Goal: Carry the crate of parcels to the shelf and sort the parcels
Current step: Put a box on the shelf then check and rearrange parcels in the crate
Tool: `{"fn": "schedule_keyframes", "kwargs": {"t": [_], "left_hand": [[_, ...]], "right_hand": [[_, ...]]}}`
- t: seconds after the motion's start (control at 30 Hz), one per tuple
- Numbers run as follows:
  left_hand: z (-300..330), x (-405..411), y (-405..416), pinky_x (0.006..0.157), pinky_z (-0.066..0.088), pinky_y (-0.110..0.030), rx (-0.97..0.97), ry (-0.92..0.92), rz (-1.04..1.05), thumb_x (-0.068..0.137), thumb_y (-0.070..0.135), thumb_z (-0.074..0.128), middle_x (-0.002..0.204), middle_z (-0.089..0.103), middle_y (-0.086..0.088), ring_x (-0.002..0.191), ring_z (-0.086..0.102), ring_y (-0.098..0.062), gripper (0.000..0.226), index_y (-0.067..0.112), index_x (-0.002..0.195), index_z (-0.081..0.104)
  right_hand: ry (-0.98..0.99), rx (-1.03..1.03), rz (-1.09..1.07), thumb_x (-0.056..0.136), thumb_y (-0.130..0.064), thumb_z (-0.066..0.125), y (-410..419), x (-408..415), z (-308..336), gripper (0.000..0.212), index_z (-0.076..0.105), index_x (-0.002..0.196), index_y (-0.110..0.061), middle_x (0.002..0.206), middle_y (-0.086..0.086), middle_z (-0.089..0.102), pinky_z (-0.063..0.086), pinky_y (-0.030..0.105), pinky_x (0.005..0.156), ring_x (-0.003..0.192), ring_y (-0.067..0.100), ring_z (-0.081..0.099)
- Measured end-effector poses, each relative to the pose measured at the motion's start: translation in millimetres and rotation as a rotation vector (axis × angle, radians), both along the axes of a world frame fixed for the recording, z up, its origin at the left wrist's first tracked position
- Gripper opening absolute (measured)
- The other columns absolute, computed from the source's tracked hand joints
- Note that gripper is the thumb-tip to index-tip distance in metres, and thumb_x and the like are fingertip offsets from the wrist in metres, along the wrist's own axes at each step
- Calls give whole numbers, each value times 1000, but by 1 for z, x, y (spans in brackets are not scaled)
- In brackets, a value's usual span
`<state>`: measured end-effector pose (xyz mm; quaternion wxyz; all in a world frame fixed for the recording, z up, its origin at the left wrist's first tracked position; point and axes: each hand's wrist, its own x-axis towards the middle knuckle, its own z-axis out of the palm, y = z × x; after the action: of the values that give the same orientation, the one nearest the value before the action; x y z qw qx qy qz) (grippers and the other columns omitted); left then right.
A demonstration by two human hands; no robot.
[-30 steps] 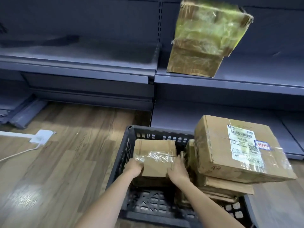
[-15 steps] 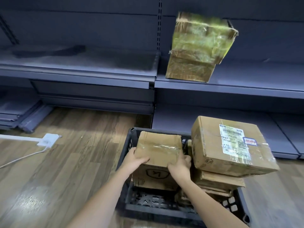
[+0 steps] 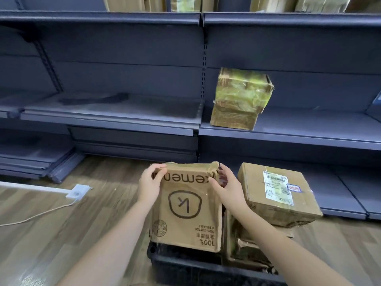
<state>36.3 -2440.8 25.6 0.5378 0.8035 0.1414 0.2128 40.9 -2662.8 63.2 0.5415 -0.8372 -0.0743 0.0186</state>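
A brown parcel with a printed K logo (image 3: 186, 211) is lifted above the black crate (image 3: 185, 269) on the floor. My left hand (image 3: 151, 183) grips its upper left corner and my right hand (image 3: 226, 185) grips its upper right edge. A labelled brown parcel (image 3: 276, 195) lies on top of other parcels at the crate's right side. A parcel wrapped in yellowish tape (image 3: 240, 100) stands on the dark shelf (image 3: 309, 131) ahead.
The shelf unit's left bay (image 3: 113, 112) holds only a dark flat object. More cardboard boxes (image 3: 156, 4) stand on the top shelf. A white power strip (image 3: 77, 191) with a cable lies on the wooden floor at left.
Both hands have raised the K-logo parcel out of the crate, and its printed face now shows. The view has tilted upward, so more of the shelves appears.
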Motion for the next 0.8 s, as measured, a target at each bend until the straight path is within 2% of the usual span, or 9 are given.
{"fn": "schedule_keyframes", "kwargs": {"t": [0.1,0.23,0.33,0.4,0.47,0.57,0.63,0.73,0.8], "left_hand": [[8,8,0,87,45,-33,0,-14,-5,93,18,56,100,67,2,98,58,-18,22,37,84,63],[26,14,1,78,45,-25,-166,-46,9,97,22,51,95,65,5,92,58,-15,14,20,96,65],[28,20,10,80,50,-36,-311,-12,-1,97,27,51,98,68,0,93,60,-19,16,23,94,67],[27,19,15,80,50,-40,-376,8,-2,97,26,50,101,68,-4,91,60,-21,18,23,92,68],[27,18,20,68,47,-36,-428,21,3,98,27,48,95,67,-4,81,57,-20,20,25,90,67],[25,20,29,55,37,-29,-498,36,27,98,32,47,88,65,-3,68,51,-19,22,29,86,66],[22,20,32,58,38,-30,-526,38,44,99,32,46,89,66,-4,71,53,-21,24,30,86,66],[21,25,26,70,45,-34,-464,81,26,100,37,40,110,64,-14,89,57,-26,25,25,102,62],[21,29,20,93,48,-47,-355,222,-46,90,63,35,135,52,-15,115,54,-31,59,22,131,42]], "right_hand": [[58,130,29,87,-34,63,-19,6,4,65,34,145,-23,138,-5,52,38,23,98,122,10,49],[138,30,215,83,-40,64,-34,14,14,82,17,150,-28,143,-15,35,38,25,104,126,4,42],[197,-8,251,87,-40,59,-42,29,21,61,31,140,-31,130,-19,49,42,13,88,105,-4,52],[203,-73,102,84,-48,60,-47,46,17,70,34,144,-21,135,-6,52,41,24,93,116,10,51],[235,-132,39,84,-53,58,-47,55,13,73,36,143,-18,136,-2,50,43,28,92,121,17,50],[311,-60,117,88,-55,50,-39,56,6,53,53,129,-22,113,-9,61,47,27,84,103,10,58],[424,92,199,89,-50,53,-36,55,2,40,60,119,-24,108,-3,68,50,33,88,98,14,64],[604,423,262,90,-33,58,-35,53,4,26,63,112,-20,103,6,71,54,35,76,86,21,68],[606,503,242,91,-28,59,-33,52,7,20,66,107,-18,97,8,73,56,34,70,79,21,70]]}}
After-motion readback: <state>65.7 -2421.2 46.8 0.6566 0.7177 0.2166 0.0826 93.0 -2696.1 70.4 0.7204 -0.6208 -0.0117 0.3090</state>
